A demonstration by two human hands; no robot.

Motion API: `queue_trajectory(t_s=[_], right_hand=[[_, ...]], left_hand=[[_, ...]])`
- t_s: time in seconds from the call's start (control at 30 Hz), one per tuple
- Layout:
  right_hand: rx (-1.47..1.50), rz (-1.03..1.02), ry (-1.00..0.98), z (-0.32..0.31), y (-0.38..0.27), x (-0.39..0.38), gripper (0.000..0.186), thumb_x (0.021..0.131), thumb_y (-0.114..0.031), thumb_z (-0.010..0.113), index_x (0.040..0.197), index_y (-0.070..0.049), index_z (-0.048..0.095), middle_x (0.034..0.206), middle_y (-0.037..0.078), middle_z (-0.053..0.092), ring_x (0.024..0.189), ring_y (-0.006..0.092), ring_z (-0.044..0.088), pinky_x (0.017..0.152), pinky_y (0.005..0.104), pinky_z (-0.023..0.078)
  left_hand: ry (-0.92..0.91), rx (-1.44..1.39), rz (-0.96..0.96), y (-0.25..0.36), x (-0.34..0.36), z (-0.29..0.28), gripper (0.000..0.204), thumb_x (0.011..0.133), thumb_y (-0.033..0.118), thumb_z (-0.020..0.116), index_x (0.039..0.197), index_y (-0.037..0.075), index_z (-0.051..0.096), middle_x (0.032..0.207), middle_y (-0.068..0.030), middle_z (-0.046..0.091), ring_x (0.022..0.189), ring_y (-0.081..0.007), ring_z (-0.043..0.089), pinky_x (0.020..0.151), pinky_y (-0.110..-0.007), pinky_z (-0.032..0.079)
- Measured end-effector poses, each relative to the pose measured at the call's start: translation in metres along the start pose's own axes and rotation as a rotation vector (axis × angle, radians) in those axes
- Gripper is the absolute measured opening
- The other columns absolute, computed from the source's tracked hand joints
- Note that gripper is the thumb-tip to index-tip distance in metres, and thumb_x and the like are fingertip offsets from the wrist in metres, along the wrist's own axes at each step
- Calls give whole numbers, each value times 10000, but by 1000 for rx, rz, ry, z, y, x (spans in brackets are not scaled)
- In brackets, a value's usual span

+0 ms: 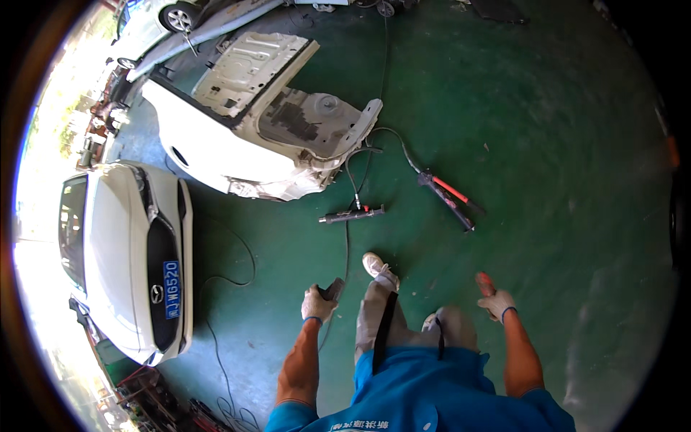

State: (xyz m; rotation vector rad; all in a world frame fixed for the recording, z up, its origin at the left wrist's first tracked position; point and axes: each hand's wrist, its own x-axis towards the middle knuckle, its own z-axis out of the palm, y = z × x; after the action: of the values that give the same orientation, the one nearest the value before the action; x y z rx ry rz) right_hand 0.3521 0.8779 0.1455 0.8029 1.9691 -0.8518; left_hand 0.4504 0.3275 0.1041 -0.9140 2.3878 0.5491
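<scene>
My left hand (pixel 317 305), in a white glove, is closed round a dark, blocky object (pixel 332 289) whose kind I cannot make out. My right hand (pixel 497 305), gloved as well, grips a short red object (pixel 485 283); the far end sticks out past the fingers, and its kind is unclear. Both hands are held out at my sides above the green floor. Ahead of them on the floor lies a black hydraulic cylinder (pixel 353 215) with a hose at its middle. To its right is a black hand pump (pixel 445 201) with a red handle, also joined to a hose.
A cut-off white car body section (pixel 277 140) lies ahead to the left. A white car (pixel 122 263) stands at the left. Black cables (pixel 248 277) trail across the floor. Farther back, another car (pixel 162 29) stands beside a ramp (pixel 223 29).
</scene>
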Motion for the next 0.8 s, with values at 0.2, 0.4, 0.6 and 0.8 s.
queue_trajectory(t_s=[0.2, 0.4, 0.6, 0.8], right_hand=[[-665, -176, -89, 62, -188, 111, 610, 739, -470, 783, 1143, -15, 739, 1085, 269, 749, 1026, 439, 721, 880, 498, 575], [-986, -439, -238, 195, -311, 345, 415, 849, -354, 737, 1183, -109, 729, 1142, 193, 768, 1037, 400, 741, 908, 505, 586], [-1329, -716, -169, 301, -390, 540, 418, 773, -317, 782, 1125, -99, 728, 1065, 187, 766, 1024, 388, 740, 878, 519, 592], [-1582, -933, -365, 351, -451, 638, 484, 712, -371, 821, 1104, -97, 746, 1040, 165, 771, 989, 371, 743, 858, 507, 582]], left_hand=[[-69, 61, -54, 42, 130, 10, 842, 671, 284, 916, 1392, 45, 552, 1318, -226, 613, 1179, -424, 660, 995, -483, 573], [-66, 37, -37, 30, 270, 95, 919, 701, 254, 867, 1498, 66, 451, 1313, -242, 598, 1127, -452, 679, 963, -508, 577], [93, 83, -62, -25, 410, 238, 922, 711, 191, 858, 1520, 107, 424, 1323, -211, 595, 1035, -459, 704, 888, -532, 596], [272, 111, -48, -89, 473, 318, 827, 776, 115, 783, 1520, 108, 423, 1272, -201, 626, 978, -444, 713, 796, -535, 607]])
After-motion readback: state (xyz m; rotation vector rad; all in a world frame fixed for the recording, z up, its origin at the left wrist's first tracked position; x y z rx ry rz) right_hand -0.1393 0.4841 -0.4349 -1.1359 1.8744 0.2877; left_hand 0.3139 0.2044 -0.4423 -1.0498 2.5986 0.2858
